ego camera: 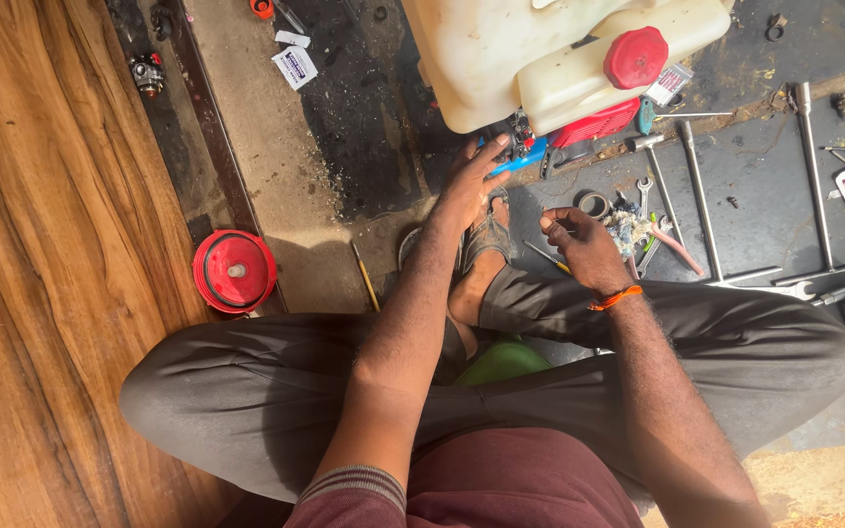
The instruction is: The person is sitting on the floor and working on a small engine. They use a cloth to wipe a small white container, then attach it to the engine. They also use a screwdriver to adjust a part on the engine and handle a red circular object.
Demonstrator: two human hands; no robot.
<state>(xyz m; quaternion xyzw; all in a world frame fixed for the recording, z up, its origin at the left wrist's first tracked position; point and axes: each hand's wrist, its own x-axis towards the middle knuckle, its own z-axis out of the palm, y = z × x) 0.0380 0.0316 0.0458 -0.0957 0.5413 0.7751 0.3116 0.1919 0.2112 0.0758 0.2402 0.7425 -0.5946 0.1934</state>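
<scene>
Clearly, the left hand (469, 181) reached forward with fingers spread wide, holding nothing, its fingertips touching the small blue and black parts (518, 147) under the white tank (501, 59) with the red cap (635, 57), upper middle of the frame. The right hand (584, 249) sat right of centre, wrist bent inward, fingers pinched narrow; whether it held anything small I could not tell. The thin yellow-handled tool (548, 258) lay just beside it. A likely slip: the tank stood close over the left fingers and could shift onto them. Wrenches (645, 200) and long rods (701, 210) lay on the floor (276, 166) near the right hand and bare foot (476, 274), so a careless move might knock them. A red lid (235, 271) sat at the left.
</scene>
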